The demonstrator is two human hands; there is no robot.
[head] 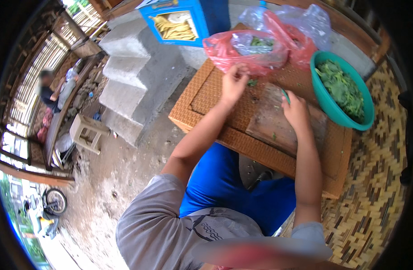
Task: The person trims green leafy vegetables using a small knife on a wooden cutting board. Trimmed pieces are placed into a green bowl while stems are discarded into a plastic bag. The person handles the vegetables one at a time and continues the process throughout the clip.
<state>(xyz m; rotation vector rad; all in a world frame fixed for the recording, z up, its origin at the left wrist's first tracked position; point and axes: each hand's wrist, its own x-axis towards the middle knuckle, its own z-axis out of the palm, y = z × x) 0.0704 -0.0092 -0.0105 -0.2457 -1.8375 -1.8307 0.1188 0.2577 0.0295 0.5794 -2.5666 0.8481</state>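
Note:
My left hand point(235, 82) is at the near edge of a red plastic bag point(216, 55), fingers curled; whether it grips the bag or anything small cannot be told. Inside the bag lies a clear bag with green leaves point(262, 43). A thin green-handled tool point(286, 96), perhaps a knife, is held in my right hand point(296, 109) above a wooden cutting board point(269, 118) with a few leaf scraps. Beyond the board, a teal plastic basin point(341, 119) holds leafy greens point(341, 89). A small green leaf piece point(252, 82) rests beside my left hand.
The board lies on a woven rattan table point(206, 91). A blue box point(179, 42) stands on concrete steps point(125, 71) at the upper left. A woven bamboo wall point(371, 175) is close on the right. A plastic stool point(88, 130) and a seated person point(51, 91) are farther left.

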